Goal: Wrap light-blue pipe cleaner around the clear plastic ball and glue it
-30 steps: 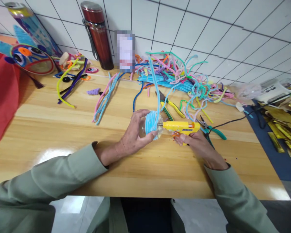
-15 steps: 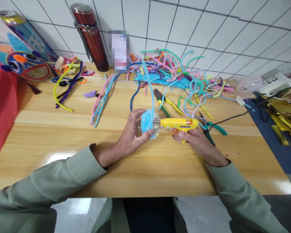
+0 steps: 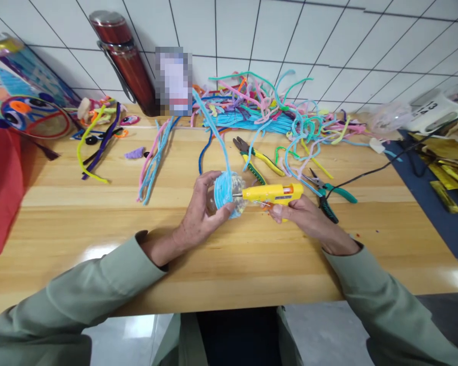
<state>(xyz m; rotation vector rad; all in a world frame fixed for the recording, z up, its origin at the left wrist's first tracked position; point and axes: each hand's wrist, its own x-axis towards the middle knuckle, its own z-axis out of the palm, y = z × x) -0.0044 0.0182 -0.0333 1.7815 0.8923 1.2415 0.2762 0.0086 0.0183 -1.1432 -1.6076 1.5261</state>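
Note:
My left hand (image 3: 202, 208) is wrapped around a clear plastic bottle (image 3: 239, 189) that lies on its side, partly covered by light blue pipe cleaner (image 3: 223, 190) wound round it. A loose end of the pipe cleaner rises from the winding toward the back. My right hand (image 3: 295, 212) grips a yellow hot glue gun (image 3: 270, 192) by its handle, fingers at the orange trigger. The nozzle points left and meets the edge of the blue winding; whether glue is coming out is too small to tell.
Behind my hands lie yellow-handled pliers (image 3: 255, 157), green-handled pliers (image 3: 328, 193) and a heap of coloured pipe cleaners (image 3: 259, 119). A red thermos (image 3: 125, 63) stands by the tiled wall. A decorated can figure (image 3: 26, 112) is at left. The black cord (image 3: 389, 170) runs right.
The view has shifted, so most things sit a little further left. My hands keep the same grips, and the nozzle stays at the blue winding. The pipe cleaner's loose end leans further left.

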